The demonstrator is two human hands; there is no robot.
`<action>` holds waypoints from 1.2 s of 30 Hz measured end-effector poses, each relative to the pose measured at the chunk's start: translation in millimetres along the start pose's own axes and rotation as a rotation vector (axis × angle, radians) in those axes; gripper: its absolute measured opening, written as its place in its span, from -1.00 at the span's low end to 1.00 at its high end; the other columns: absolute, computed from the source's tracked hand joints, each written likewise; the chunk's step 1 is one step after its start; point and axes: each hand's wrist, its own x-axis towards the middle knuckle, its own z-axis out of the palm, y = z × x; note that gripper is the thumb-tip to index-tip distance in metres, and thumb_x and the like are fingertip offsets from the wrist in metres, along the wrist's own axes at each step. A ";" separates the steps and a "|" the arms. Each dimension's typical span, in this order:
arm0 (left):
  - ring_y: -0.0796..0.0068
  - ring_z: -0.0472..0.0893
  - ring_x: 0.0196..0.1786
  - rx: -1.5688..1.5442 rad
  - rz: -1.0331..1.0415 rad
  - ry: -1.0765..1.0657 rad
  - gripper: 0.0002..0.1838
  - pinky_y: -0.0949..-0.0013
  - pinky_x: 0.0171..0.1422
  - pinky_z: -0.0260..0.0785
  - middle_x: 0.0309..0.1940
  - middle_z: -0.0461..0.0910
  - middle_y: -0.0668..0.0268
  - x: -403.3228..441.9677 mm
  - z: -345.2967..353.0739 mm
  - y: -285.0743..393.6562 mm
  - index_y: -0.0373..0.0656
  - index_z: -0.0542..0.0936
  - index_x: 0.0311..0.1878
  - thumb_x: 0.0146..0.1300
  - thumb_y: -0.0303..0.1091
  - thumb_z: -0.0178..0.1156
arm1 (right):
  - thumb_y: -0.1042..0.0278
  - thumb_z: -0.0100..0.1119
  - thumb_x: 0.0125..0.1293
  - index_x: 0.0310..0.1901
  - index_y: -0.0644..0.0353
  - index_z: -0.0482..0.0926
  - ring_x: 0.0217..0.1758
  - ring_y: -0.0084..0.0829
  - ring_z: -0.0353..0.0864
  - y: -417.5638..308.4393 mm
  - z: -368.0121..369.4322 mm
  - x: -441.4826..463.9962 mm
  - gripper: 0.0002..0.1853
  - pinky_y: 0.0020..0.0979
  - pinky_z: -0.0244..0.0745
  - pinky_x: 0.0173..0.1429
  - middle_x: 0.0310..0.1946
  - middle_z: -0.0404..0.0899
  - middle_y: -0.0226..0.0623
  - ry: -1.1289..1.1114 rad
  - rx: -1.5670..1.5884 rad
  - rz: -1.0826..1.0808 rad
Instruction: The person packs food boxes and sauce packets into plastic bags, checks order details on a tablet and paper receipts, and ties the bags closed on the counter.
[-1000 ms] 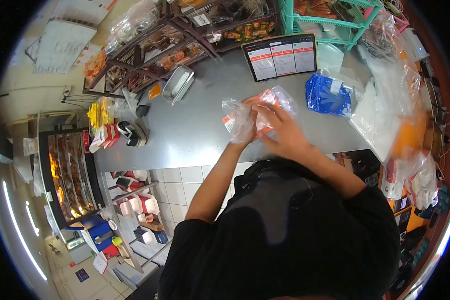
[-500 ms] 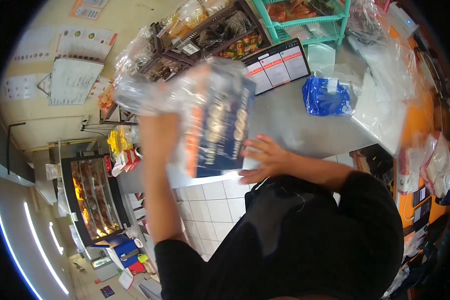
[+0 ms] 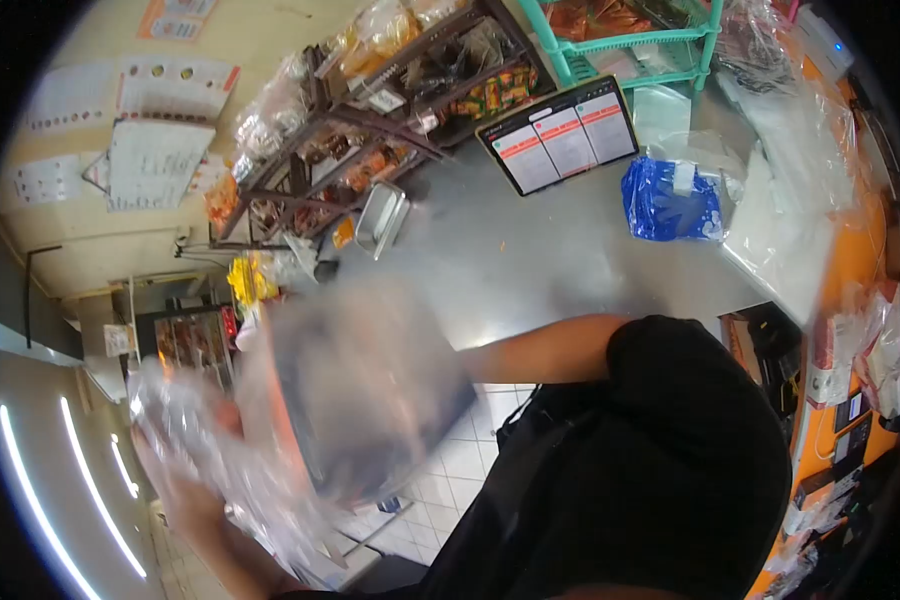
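A navy box with an orange side (image 3: pixel 380 400), smeared by motion, hangs tilted in front of my body. A clear plastic bag (image 3: pixel 270 490) is around it, its loose part bunched toward the left. My left hand (image 3: pixel 195 500) is closed on this bunched plastic at the lower left. My right forearm (image 3: pixel 550 350) reaches to the box's right side; the right hand is hidden behind the box and blur, so its fingers do not show.
On the steel counter (image 3: pixel 530 260) stand a tablet (image 3: pixel 560 135), a blue packet (image 3: pixel 670 200) and a metal tray (image 3: pixel 380 218). Brown racks (image 3: pixel 370 130) with packed goods line the back, beside a teal shelf (image 3: pixel 630 50). Clear bags (image 3: pixel 780 230) lie at the right.
The bagged box has moved left and down, away from the racks and off the counter's middle. My left hand has dropped to the lower left with the plastic; my right hand has gone behind the box.
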 end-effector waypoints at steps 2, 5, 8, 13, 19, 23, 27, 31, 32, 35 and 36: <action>-0.02 0.60 -0.12 0.004 0.029 0.016 -0.76 0.09 0.06 0.40 -0.13 0.61 0.03 1.0 6.0 -3.3 -0.24 0.61 -0.12 0.17 -0.40 0.09 | 0.03 0.35 0.18 0.38 0.24 0.21 0.12 -0.28 0.54 8.1 13.4 -10.6 -0.17 -0.22 0.37 0.28 0.11 0.53 -0.02 0.026 -0.041 0.146; -0.03 0.61 -0.13 -0.003 0.072 0.047 -0.76 0.10 0.03 0.41 -0.15 0.62 0.05 -1.9 21.5 0.3 -0.23 0.60 -0.11 0.17 -0.42 0.10 | 0.03 0.43 0.09 0.41 0.23 0.09 0.38 -0.15 0.22 -5.0 21.7 -26.5 -0.04 -0.19 0.16 0.43 0.33 0.21 0.04 0.182 -0.326 -0.091; -0.03 0.61 -0.14 -0.004 0.128 0.137 -0.76 0.11 0.00 0.43 -0.17 0.62 0.06 -3.2 49.5 12.6 -0.23 0.58 -0.09 0.17 -0.43 0.10 | 0.06 0.40 0.16 0.44 0.22 0.00 0.54 -0.13 -0.05 -2.5 20.9 -24.4 -0.03 -0.16 -0.03 0.54 0.45 0.00 0.00 0.311 -0.461 -0.195; 0.03 0.61 -0.12 -0.272 -0.406 -0.074 -0.66 0.09 0.01 0.46 -0.18 0.63 0.13 12.6 108.1 55.1 -0.14 0.67 -0.19 -0.12 -0.36 0.39 | -0.31 -0.32 0.47 0.46 0.15 0.03 0.31 -0.32 0.38 -2.6 -13.0 9.7 -0.23 -0.21 0.35 0.35 0.27 0.34 -0.16 0.596 0.876 0.031; 0.37 0.65 -0.05 -1.028 -0.488 0.207 -0.60 0.34 0.07 0.47 -0.11 0.63 0.18 -9.2 231.8 68.5 -0.21 0.62 -0.12 -0.08 -0.35 0.47 | -0.27 -0.35 0.49 0.32 0.24 0.30 -0.04 -0.14 0.66 6.3 -69.4 -48.0 -0.29 -0.20 0.61 0.04 0.08 0.50 0.13 0.560 0.429 0.856; 0.30 0.69 -0.23 -1.270 -0.584 0.060 -0.60 0.34 -0.09 0.53 -0.18 0.66 0.18 -10.0 282.1 91.3 -0.22 0.60 -0.11 -0.06 -0.33 0.45 | -0.19 -0.12 0.46 0.22 0.25 0.37 -0.10 -0.19 0.68 60.6 -83.8 -99.1 -0.38 -0.27 0.59 -0.12 -0.03 0.58 -0.04 0.589 0.168 0.992; 0.07 0.69 -0.39 -0.836 -0.377 0.025 -0.59 0.23 -0.30 0.55 -0.39 0.67 0.12 6.5 312.1 103.1 -0.24 0.59 -0.10 -0.13 -0.44 0.31 | -0.01 0.16 0.32 0.19 0.21 0.40 -0.27 -0.26 0.59 58.7 -99.0 -128.1 -0.45 -0.23 0.42 -0.26 -0.28 0.58 -0.27 1.023 -0.919 0.715; -0.01 0.65 -0.42 -0.887 -0.562 0.126 -0.59 0.16 -0.30 0.55 -0.46 0.64 0.10 -0.9 332.3 116.7 -0.23 0.58 -0.12 -0.16 -0.40 0.29 | -0.03 0.21 0.23 0.34 0.11 0.29 -0.03 -0.18 0.40 31.6 -163.3 -166.1 -0.29 -0.14 0.19 0.10 -0.14 0.45 -0.25 1.497 -1.540 0.618; 0.01 0.66 -0.38 -0.790 -0.555 0.120 -0.64 0.20 -0.25 0.54 -0.43 0.64 0.08 -4.0 335.7 119.6 -0.24 0.58 -0.11 -0.08 -0.42 0.25 | -0.04 0.21 0.23 0.36 0.11 0.27 -0.01 -0.19 0.38 22.2 -175.7 -173.5 -0.27 -0.14 0.15 0.11 -0.10 0.44 -0.23 1.521 -1.615 0.680; 0.14 0.68 -0.27 -0.724 -0.617 0.193 -0.66 0.28 -0.14 0.52 -0.32 0.64 0.08 -13.8 356.7 126.3 -0.28 0.57 -0.06 0.04 -0.44 0.19 | -0.09 0.20 0.23 0.40 0.09 0.22 0.00 -0.16 0.36 18.7 -192.9 -185.8 -0.22 -0.12 0.15 0.11 -0.10 0.43 -0.21 1.519 -1.612 0.762; 0.21 0.68 -0.25 -0.858 -0.693 0.272 -0.60 0.31 -0.12 0.52 -0.28 0.65 0.11 -22.2 374.5 130.4 -0.30 0.54 -0.03 -0.01 -0.43 0.22 | -0.12 0.19 0.24 0.41 0.07 0.22 0.00 -0.16 0.35 18.9 -195.0 -184.8 -0.22 -0.12 0.15 0.11 -0.10 0.43 -0.21 1.523 -1.612 0.793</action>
